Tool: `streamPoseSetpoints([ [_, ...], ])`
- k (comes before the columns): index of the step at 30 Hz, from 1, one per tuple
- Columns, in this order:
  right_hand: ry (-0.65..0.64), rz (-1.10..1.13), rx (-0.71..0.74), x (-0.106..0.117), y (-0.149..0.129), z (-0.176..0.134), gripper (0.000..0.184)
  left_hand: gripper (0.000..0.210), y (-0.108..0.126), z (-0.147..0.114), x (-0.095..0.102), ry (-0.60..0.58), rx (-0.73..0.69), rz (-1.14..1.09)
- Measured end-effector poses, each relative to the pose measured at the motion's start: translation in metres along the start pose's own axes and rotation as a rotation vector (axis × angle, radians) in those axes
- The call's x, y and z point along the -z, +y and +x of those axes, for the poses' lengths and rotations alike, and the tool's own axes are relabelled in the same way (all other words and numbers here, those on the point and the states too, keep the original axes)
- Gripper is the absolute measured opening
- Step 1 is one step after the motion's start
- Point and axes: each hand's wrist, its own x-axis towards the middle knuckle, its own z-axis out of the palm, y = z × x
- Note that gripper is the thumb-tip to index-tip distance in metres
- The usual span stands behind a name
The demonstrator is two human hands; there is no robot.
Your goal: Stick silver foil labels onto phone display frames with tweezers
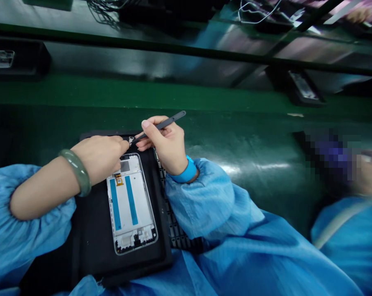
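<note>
A phone frame (130, 205), silver-rimmed with two blue adhesive strips and an orange flex cable (120, 179), lies face down on a black tray (93, 246). My right hand (166, 142) grips dark tweezers (164, 123), whose tip points down and left beyond the frame's top end. At that tip is a small whitish piece (131, 139), too small to name. My left hand (102, 154) is closed beside it, over the frame's upper left corner. Its fingertips meet the tweezers' tip, and what they pinch is hidden.
Black fixtures holding phone parts stand on the line beyond, one at the left (22, 59) and one at the right (299, 88). The green bench (250, 152) stretches rightward. At the right edge a co-worker's blue sleeve (352, 234) and blurred hand show. Cables (106, 10) hang at the top.
</note>
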Motion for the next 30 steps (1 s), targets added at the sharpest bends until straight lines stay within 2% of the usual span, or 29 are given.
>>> streamPoseSetpoints([
  [3, 0.019, 0.000, 0.008, 0.001, 0.002, 0.001, 0.025, 0.018, 0.000, 0.002, 0.004, -0.039, -0.001, 0.040],
  [6, 0.019, -0.009, -0.002, 0.001, 0.002, 0.001, 0.026, 0.021, -0.007, -0.007, -0.003, 0.041, -0.010, -0.029],
  [8, 0.002, -0.005, -0.014, -0.001, 0.001, -0.002, 0.026, 0.021, -0.012, -0.018, -0.011, 0.151, 0.010, -0.168],
  [11, -0.046, 0.002, -0.028, -0.009, -0.004, -0.009, 0.026, 0.028, -0.014, -0.033, -0.022, 0.345, 0.145, -0.476],
  [13, -0.086, 0.007, -0.034, -0.015, -0.006, -0.014, 0.027, 0.034, -0.012, -0.039, -0.027, 0.406, 0.239, -0.677],
  [15, -0.136, 0.018, -0.029, -0.020, -0.007, -0.017, 0.027, 0.029, -0.008, -0.042, -0.030, 0.420, 0.279, -0.777],
  [20, -0.168, 0.005, 0.015, -0.025, -0.007, -0.022, 0.025, 0.021, -0.006, -0.044, -0.029, 0.457, 0.282, -0.763],
  [25, -0.104, -0.082, 0.049, -0.020, -0.007, -0.020, 0.026, 0.020, -0.007, -0.053, -0.029, 0.462, 0.320, -0.772],
  [27, -0.125, -0.128, 0.072, -0.015, -0.006, -0.017, 0.026, 0.018, -0.004, -0.059, -0.033, 0.476, 0.282, -0.744],
  [30, -0.255, -0.290, 0.118, -0.009, -0.002, -0.013, 0.023, 0.012, 0.001, -0.068, -0.044, 0.491, 0.129, -0.664],
])
